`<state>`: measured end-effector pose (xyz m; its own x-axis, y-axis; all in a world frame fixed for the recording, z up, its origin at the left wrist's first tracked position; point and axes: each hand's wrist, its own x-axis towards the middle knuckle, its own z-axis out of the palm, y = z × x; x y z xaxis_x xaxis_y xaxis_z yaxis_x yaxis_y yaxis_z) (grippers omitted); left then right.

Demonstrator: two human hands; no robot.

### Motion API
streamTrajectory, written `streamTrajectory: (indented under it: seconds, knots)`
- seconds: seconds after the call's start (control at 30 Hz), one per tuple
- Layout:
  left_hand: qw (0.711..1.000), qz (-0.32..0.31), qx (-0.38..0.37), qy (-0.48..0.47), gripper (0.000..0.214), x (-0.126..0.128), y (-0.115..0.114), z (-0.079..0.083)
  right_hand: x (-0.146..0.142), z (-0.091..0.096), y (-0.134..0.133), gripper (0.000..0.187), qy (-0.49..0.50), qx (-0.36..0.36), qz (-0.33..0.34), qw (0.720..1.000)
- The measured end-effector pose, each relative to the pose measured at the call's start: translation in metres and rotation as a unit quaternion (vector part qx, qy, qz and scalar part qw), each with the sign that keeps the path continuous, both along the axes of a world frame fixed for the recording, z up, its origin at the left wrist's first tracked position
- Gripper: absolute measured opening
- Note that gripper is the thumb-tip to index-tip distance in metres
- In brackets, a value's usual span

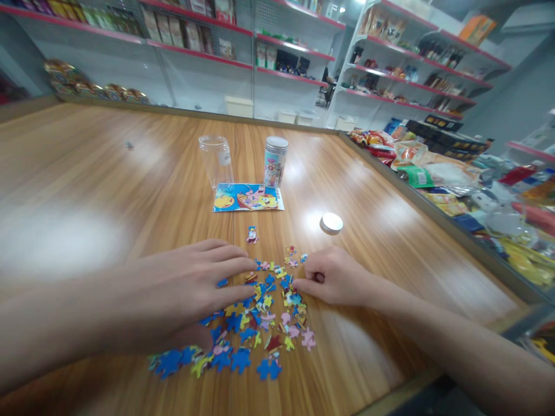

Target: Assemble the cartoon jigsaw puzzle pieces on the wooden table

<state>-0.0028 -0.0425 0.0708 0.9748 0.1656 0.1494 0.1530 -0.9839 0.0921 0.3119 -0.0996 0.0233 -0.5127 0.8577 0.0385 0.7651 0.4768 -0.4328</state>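
Loose jigsaw puzzle pieces (240, 359) in blue, yellow, pink and red lie in a spread heap on the wooden table. My left hand (212, 277) reaches across the heap's left side, its fingers stretched out and apart, holding nothing. At the heap's right edge, my right hand (332, 276) has its fingers curled in and the thumb near the pieces. Whether anything is inside those fingers is hidden. Just beyond the heap lies a small joined puzzle part (252, 234) with a pink cartoon face. Farther back is a picture sheet (249, 199) with cartoon figures.
A clear plastic jar (215, 159) and a printed canister (276, 162) with a silver top stand behind the sheet. A round metal lid (332, 223) lies on the wooden table (143, 190). Packaged goods (433, 164) fill a bin along the right edge; stocked shelves line the back.
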Motion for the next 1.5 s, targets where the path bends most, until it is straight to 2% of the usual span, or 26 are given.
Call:
streamTrajectory:
  seconds: [0.13, 0.27, 0.47, 0.63, 0.83, 0.97, 1.07, 1.13, 1.33, 1.5]
  knots:
    - [0.996, -0.005, -0.022, 0.082, 0.07, 0.003, 0.0, -0.01, 0.001, 0.001, 0.0, 0.044, 0.004, -0.004, -0.004, 1.0]
    - [0.993, 0.006, -0.011, 0.121, 0.07, 0.001, 0.0, -0.006, 0.002, 0.002, -0.002, 0.046, 0.002, -0.001, 0.009, 1.0]
    - [0.993, 0.009, -0.023, 0.113, 0.066, 0.002, -0.005, 0.004, -0.001, 0.003, -0.007, 0.047, 0.003, 0.023, 0.042, 0.999]
    - [0.993, 0.012, -0.028, 0.116, 0.072, 0.009, -0.011, 0.0, -0.008, 0.002, -0.013, 0.048, -0.008, 0.022, 0.048, 0.999]
    - [0.996, 0.012, -0.039, 0.078, 0.071, 0.008, -0.01, -0.003, -0.012, 0.0, -0.02, 0.043, 0.004, 0.027, 0.06, 0.998]
    - [0.993, 0.017, -0.039, 0.107, 0.084, 0.011, -0.012, -0.002, -0.016, 0.003, -0.026, 0.027, 0.041, 0.06, 0.068, 0.995]
    - [0.993, 0.022, -0.045, 0.105, 0.087, 0.012, -0.013, 0.0, -0.023, 0.009, -0.031, 0.034, 0.048, 0.08, 0.125, 0.988]
    - [0.993, 0.024, -0.052, 0.105, 0.086, 0.01, -0.011, 0.0, -0.027, 0.012, -0.033, 0.031, 0.035, 0.082, 0.155, 0.984]
    - [0.991, 0.048, -0.062, 0.111, 0.105, 0.005, -0.001, -0.007, -0.033, 0.015, -0.037, 0.028, 0.015, 0.086, 0.163, 0.983]
    - [0.989, 0.062, -0.048, 0.124, 0.106, 0.004, 0.002, -0.01, -0.031, 0.013, -0.037, 0.023, 0.011, 0.088, 0.174, 0.981]
